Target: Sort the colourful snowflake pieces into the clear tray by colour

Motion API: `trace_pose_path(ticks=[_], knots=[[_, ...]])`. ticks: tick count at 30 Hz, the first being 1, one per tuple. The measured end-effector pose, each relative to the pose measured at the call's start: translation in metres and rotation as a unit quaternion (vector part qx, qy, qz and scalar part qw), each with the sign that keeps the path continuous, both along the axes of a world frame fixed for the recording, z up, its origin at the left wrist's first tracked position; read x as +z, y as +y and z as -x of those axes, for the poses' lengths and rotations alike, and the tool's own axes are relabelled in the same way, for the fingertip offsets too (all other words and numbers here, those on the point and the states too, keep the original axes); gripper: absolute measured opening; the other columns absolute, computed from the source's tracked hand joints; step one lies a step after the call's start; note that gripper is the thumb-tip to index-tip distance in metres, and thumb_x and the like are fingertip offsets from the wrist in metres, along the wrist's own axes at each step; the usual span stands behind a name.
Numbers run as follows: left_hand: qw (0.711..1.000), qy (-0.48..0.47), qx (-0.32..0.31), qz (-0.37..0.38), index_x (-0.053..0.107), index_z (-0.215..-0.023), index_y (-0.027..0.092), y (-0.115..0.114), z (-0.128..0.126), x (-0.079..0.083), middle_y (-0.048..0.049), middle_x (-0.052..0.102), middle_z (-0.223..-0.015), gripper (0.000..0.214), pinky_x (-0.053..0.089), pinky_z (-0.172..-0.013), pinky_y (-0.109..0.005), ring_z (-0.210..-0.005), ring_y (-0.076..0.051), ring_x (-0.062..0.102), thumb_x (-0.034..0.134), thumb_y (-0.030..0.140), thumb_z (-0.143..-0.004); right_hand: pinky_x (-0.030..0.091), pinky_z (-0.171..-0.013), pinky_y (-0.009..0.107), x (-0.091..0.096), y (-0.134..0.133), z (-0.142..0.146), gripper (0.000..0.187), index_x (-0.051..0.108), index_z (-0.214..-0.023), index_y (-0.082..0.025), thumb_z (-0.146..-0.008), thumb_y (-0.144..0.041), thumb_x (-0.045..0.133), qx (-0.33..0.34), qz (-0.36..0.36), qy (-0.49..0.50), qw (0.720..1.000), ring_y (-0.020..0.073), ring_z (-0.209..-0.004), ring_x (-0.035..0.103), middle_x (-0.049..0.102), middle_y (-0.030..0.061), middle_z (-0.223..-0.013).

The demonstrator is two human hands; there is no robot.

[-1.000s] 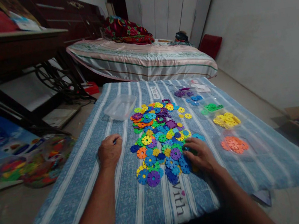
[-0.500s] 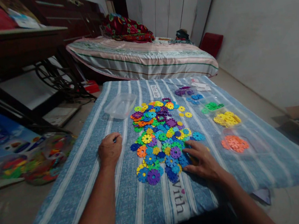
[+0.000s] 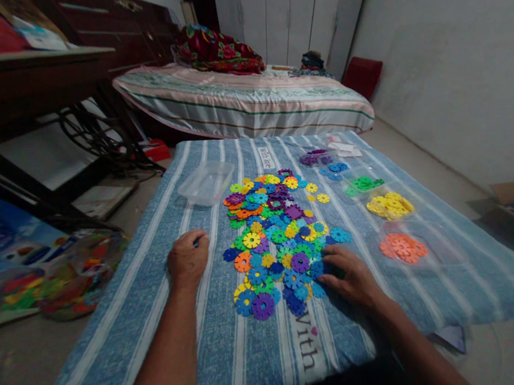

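Observation:
A loose pile of snowflake building discs [image 3: 275, 233] in purple, blue, green, yellow and orange covers the middle of the cloth. My right hand [image 3: 351, 276] is at the pile's near right edge, thumb and fingers apart, with blue discs [image 3: 317, 268] by the fingertips. I see nothing held in it. Left of the pile, my left hand [image 3: 188, 258] rests closed on the striped cloth [image 3: 244, 362]. A small dark blue patch shows inside its curled fingers; what it is, I cannot make out.
On the right stand clear boxes of sorted discs: orange [image 3: 403, 248], yellow [image 3: 390, 205], green [image 3: 364, 184], blue [image 3: 334, 168] and purple [image 3: 315, 157]. Another clear tub [image 3: 207, 183] stands at the back left. Beyond the table is a bed [image 3: 243, 101].
My right hand has drawn back slightly to the right, uncovering more of the blue discs at the pile's edge. My left hand stays closed in nearly the same place.

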State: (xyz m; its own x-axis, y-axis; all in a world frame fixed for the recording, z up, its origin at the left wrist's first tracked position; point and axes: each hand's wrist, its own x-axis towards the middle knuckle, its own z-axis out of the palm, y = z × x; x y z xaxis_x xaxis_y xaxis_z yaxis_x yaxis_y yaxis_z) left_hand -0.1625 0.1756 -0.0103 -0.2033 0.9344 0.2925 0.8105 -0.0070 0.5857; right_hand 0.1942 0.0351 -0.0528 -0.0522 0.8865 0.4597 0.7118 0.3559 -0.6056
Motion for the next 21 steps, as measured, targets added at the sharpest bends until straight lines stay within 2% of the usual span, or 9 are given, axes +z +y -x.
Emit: trace_pose_path(ticks=[4,10,16,21], knots=[[1.0,0.006,0.003,0.007,0.072,-0.089,0.023,0.0,0.001,0.001,-0.0061,0.076,-0.111,0.03,0.051,-0.099,-0.032,-0.109,-0.024,0.068,0.047,0.038,-0.081,0.057,-0.095,0.048,0.001,0.003,0.001,0.029,0.076,-0.096,-0.022,-0.086,-0.05,0.071,-0.003,-0.019,0.018,1.0,0.0305,-0.11,0.069,0.074,0.0143,-0.112],[1.0,0.01,0.004,0.002,0.072,-0.088,0.024,0.001,0.003,0.002,-0.0056,0.077,-0.109,0.03,0.052,-0.097,-0.034,-0.108,-0.026,0.068,0.048,0.039,-0.08,0.059,-0.084,0.04,0.008,0.008,-0.001,0.029,0.074,-0.08,-0.023,-0.091,-0.048,0.065,-0.007,-0.021,0.017,1.0,0.0251,-0.093,0.071,0.075,0.0102,-0.094],[1.0,0.001,0.002,-0.016,0.072,-0.085,0.025,0.003,0.006,-0.002,-0.0042,0.077,-0.106,0.025,0.054,-0.094,-0.034,-0.104,-0.025,0.069,0.05,0.037,-0.079,0.057,-0.077,0.039,0.02,0.01,-0.006,0.031,0.072,-0.078,-0.025,-0.095,-0.048,0.06,0.003,0.017,-0.004,1.0,0.0238,-0.082,0.07,0.074,0.0088,-0.087],[1.0,-0.005,0.0,-0.017,0.071,-0.083,0.025,0.003,0.007,-0.002,-0.004,0.077,-0.107,0.025,0.054,-0.094,-0.035,-0.104,-0.025,0.069,0.05,0.037,-0.079,0.053,-0.067,0.037,0.026,0.013,-0.01,0.042,0.07,-0.074,-0.024,-0.097,-0.055,0.054,-0.005,0.04,-0.024,0.999,0.0232,-0.073,0.066,0.071,0.0074,-0.076]])
